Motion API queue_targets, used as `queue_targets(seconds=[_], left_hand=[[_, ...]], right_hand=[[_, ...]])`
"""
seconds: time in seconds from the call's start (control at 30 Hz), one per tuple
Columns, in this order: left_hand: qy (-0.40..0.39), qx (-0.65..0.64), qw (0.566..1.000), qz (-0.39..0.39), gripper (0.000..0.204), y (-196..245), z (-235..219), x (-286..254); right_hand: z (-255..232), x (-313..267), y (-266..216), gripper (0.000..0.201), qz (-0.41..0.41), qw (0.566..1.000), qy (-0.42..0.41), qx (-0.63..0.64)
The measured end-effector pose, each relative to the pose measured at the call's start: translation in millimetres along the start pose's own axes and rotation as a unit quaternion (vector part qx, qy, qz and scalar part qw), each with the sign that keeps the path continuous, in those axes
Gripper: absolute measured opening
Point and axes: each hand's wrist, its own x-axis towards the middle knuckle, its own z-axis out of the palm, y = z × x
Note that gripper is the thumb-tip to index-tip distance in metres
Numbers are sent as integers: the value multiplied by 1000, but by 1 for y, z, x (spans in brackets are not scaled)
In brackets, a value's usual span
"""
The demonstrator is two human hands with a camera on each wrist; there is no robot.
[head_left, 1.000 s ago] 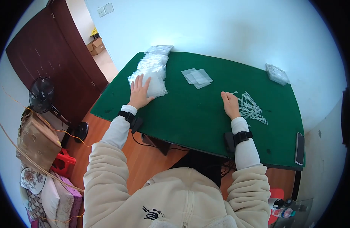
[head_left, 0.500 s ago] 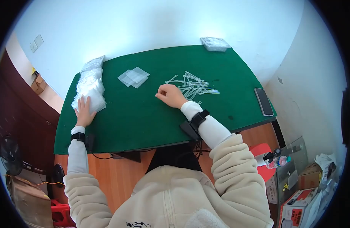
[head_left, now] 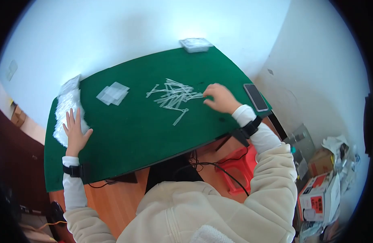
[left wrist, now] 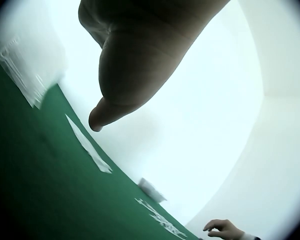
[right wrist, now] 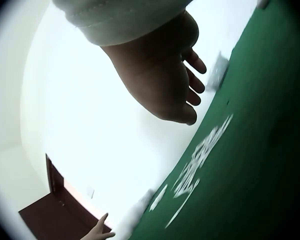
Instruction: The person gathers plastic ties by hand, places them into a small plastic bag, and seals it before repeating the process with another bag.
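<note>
1. green cloth (head_left: 125, 133) covers the tabletop, and here are the thin looped sticks (head_left: 176, 92), pale and slender, jumbled crosswise near the middle, some with tiny loops at their ends.
2. one stick sits out at the left of the heap, and another angles from its near side towards the person, a loop close to its upper end.
3. over on the person's left, it's the long fanned stack of clear plastic sleeves (head_left: 68, 101), glossy and whitish where the light catches, layers overlapping along the table's left side.
4. the left hand (head_left: 76, 135) is released, fingers spread over the near part of that stack, thumb out to the side; whether the fingertips press down, i cannot tell.
5. between stack and sticks, flat square sleeves (head_left: 113, 94) overlap, see-through enough for the green to come up as grey.
6. now the right hand (head_left: 223, 98), just beside the right end of the heap: released too, fingers loosely bent, thumb apart, nothing visible in its grasp.
7. a clear-wrapped bundle (head_left: 195, 44) rests at the far edge, and a dark-screened smartphone (head_left: 256, 97) lies by the right edge.
</note>
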Motion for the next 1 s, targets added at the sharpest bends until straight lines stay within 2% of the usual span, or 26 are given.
queue_targets(seconds=[0.03,0.1,0.17,0.2,0.27,0.3,0.4,0.53,0.83,1.0], left_hand=[[8,-21,999,29,91,10,-2,0],[12,-46,997,59,89,28,-2,0],[27,-121,985,118,85,48,-3,-2],[35,-158,976,146,83,56,-2,-2],[25,-169,974,150,82,70,2,-3],[14,-175,972,153,81,76,4,-4],[-3,-182,971,157,80,82,6,-7],[-12,-175,972,157,79,73,6,-15],[-15,-166,978,127,77,41,14,-29],[-27,-144,981,124,79,39,11,-27]], right_hand=[[-14,-11,13,20,45,997,9,-64],[-35,-37,46,25,187,970,91,-122],[-61,-61,70,47,358,918,52,-160],[-66,-76,79,47,362,917,52,-162],[-63,-98,98,75,530,815,7,-234],[-58,-104,106,75,531,814,9,-237],[-47,-111,114,91,586,792,-19,-170],[-46,-108,122,91,614,779,6,-128],[-42,-111,129,94,583,801,40,-131],[-34,-111,114,96,572,795,49,-198]])
